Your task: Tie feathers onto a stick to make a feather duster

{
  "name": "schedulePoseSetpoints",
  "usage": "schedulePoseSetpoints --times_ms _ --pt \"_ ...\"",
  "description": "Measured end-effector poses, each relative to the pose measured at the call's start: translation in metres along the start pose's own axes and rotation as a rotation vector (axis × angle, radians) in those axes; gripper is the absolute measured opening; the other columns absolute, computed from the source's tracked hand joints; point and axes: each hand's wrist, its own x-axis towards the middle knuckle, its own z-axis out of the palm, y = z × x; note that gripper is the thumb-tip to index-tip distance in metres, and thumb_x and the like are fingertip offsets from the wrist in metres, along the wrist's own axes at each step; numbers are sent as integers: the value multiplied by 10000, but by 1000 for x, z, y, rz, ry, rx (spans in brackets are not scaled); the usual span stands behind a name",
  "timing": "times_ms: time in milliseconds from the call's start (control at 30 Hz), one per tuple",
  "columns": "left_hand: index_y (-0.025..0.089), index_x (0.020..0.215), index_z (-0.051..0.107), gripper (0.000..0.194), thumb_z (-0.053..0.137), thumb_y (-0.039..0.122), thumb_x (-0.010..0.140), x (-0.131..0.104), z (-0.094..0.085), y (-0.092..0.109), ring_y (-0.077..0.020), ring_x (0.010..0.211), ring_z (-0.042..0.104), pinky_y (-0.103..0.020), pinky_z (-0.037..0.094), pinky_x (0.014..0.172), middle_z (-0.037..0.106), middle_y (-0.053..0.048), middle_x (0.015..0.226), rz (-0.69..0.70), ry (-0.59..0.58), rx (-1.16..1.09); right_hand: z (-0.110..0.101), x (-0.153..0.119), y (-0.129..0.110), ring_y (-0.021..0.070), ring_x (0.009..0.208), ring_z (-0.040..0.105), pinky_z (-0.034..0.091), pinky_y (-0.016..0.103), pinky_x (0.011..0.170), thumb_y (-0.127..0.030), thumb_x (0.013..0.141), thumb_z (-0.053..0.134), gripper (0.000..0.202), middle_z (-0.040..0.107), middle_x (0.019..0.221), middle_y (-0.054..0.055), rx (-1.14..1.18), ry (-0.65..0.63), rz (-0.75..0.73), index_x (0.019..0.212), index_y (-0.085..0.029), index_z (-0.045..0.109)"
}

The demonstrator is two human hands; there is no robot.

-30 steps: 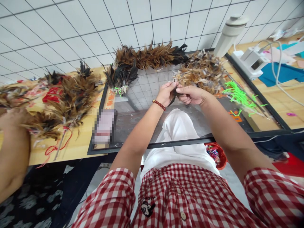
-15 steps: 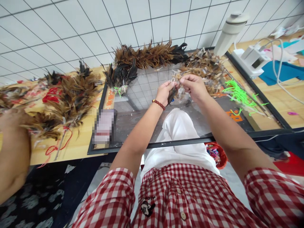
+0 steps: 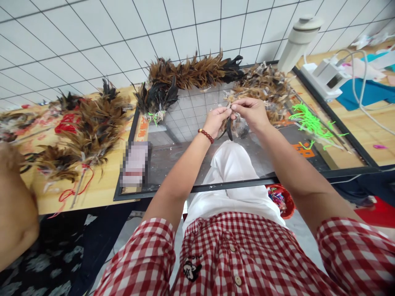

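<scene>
My left hand [image 3: 217, 120], with a beaded bracelet at the wrist, pinches a small bunch of dark feathers [image 3: 228, 129] whose tips hang down. Fingertips of my right hand [image 3: 251, 113] meet it from the other side, closed on the upper end of the same bunch. Both hands are over the glass panel [image 3: 185, 123]. Just behind them lies a heap of loose brown feathers [image 3: 268, 88]. A long brown feather strip [image 3: 191, 72] runs along the panel's back edge, and a black feather bundle [image 3: 157, 98] with green ties is at the left.
Bright green strips [image 3: 307, 119] lie at the right, near a white bottle [image 3: 299, 43] and a power adapter [image 3: 331, 76] with cables. At the left are more feather bundles [image 3: 92, 123] with red string and another person's arm [image 3: 15, 205]. A phone [image 3: 135, 164] rests front left.
My hands have come together at the fingertips, and the dark feathers now point downward. The other person's arm has shifted toward the left edge.
</scene>
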Motion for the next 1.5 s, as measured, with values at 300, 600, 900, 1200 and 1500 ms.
schedulePoseSetpoints --times_ms 300,600,900,1200,1500 --pt "175 843 618 224 692 368 927 5 -3 11 -135 851 733 -227 571 792 612 22 661 196 85 -89 -23 3 -1 113 612 515 379 252 567 -573 523 925 569 661 719 12 -464 -310 294 857 -164 715" --pt "183 921 632 199 658 378 953 10 -11 12 -142 871 734 -249 587 803 622 16 698 220 160 -176 -35 7 -9 155 770 583 441 262 723 -265 737 709 273 688 867 33 -892 -519 -37 983 -192 799" --pt "191 961 638 231 647 421 955 10 -9 8 -128 829 731 -218 578 739 611 25 678 202 155 -175 -48 12 10 174 796 584 442 282 783 -170 715 690 108 648 811 42 -1055 -681 -70 774 -192 778" --pt "172 808 670 192 784 323 844 10 -3 0 -123 783 712 -232 565 770 671 4 709 213 122 -81 -5 5 6 90 580 526 461 227 579 -552 705 867 450 648 692 -13 -39 46 62 788 -213 583" --pt "167 794 673 170 790 282 840 6 4 -5 -55 601 632 -184 517 678 635 47 652 186 80 -34 14 -2 10 61 512 557 431 163 483 -472 615 948 543 691 654 -35 167 122 218 780 -215 499"
